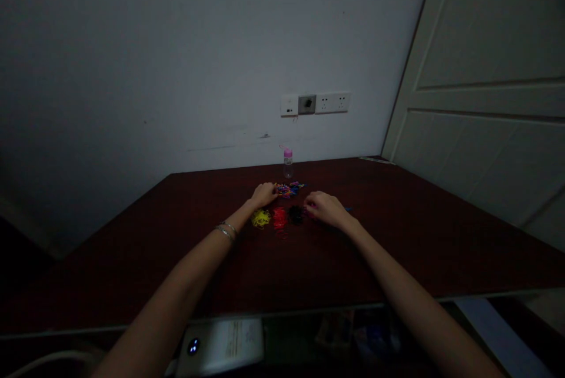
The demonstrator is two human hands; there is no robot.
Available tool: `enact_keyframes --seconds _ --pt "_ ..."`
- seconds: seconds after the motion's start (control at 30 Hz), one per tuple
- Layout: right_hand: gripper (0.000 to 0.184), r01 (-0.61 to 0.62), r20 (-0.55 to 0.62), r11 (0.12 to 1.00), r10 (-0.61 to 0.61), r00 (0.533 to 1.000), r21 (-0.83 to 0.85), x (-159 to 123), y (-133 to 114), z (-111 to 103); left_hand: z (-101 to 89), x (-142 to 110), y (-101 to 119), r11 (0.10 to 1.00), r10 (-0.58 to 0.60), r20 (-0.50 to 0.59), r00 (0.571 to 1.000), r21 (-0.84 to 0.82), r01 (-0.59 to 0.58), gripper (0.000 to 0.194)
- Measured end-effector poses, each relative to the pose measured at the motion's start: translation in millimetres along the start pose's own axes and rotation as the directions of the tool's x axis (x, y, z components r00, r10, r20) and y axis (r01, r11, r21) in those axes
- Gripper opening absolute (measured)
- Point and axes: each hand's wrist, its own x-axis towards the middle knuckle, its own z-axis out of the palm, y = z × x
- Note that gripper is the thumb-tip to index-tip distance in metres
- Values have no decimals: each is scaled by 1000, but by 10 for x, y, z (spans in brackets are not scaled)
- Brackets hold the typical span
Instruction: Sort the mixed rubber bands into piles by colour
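My left hand (265, 194) rests at the left edge of a mixed pile of colourful small rubber bands (289, 190), its fingers curled in against them. My right hand (325, 208) is lower and to the right, fingers pinched together over a small magenta pile (311, 207) that it partly covers. What either hand has in its fingertips is too small to make out. Between my forearms, in a row, lie a yellow pile of rubber bands (261, 218), a red pile (279, 218) and a black pile (295, 214). A bit of blue (348, 209) shows just past my right hand.
A clear bottle with a pink cap (288, 164) stands behind the mixed pile on the dark red table (176, 272). Wall sockets (332, 103) are above it. Below the table's front edge sit a white power bank-like device (220, 345) and other dim items. A door (489, 95) is at right.
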Motion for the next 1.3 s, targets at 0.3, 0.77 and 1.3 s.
enact_keyframes --seconds 0.3,0.77,1.3 --pt "21 -15 14 1000 15 1000 -4 -3 -3 -18 -12 -8 16 1000 -14 -27 1000 -12 14 17" --pt "24 0 0 1000 0 1000 0 9 16 9 -105 210 140 725 -321 -292 901 -688 35 21" --pt "23 1 -3 1000 -1 1000 -15 6 18 10 -186 -113 -67 713 -215 16 976 -681 168 23"
